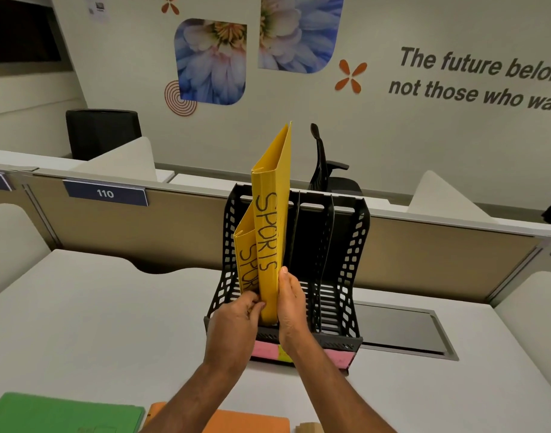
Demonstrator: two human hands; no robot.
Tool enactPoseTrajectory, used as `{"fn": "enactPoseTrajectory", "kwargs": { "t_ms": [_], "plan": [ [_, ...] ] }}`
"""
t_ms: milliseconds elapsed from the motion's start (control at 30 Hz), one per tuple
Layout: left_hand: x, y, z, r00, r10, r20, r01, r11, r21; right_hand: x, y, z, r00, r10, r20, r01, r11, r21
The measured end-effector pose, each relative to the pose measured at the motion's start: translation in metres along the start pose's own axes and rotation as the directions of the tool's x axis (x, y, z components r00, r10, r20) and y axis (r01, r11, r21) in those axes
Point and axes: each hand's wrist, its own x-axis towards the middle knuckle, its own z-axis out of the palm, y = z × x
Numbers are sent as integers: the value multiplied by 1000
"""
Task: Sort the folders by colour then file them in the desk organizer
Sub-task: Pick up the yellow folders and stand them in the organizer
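Standing on end at the left end of the one black desk organizer are two yellow folders (each lettered SPORTS down its spine): a lower yellow folder seated on the left, and a taller yellow folder touching its right side. Both hands are on the taller one: the left hand pinches its near edge with curled fingers, and the right hand grasps its right side, thumb lying upward. On the white desk, at the near edge, lie one green folder at left and one orange folder right of it.
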Motion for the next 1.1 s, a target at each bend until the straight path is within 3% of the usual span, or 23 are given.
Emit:
{"fn": "enactPoseTrajectory", "kwargs": {
  "t_ms": [433, 633, 800, 1100],
  "plan": [
    [-13, 5, 10, 997, -69, 38, 68, 997, 21, -27, 9, -16, 997, -79, -20, 76, 990, -122],
    [-30, 10, 9, 998, -69, -14, 69, 998, -3, -53, 11, -36, 985, -163, -48, 145, 956, -254],
    [-61, 13, 0, 997, 2, -72, 3, 997, 73, -91, 21, -63, 957, -289, 4, 256, 841, -477],
    [-145, 25, 0, 991, 132, -10, -125, 953, 277, -168, 59, -124, 926, -355, 125, 323, 581, -747]
  ]
}}
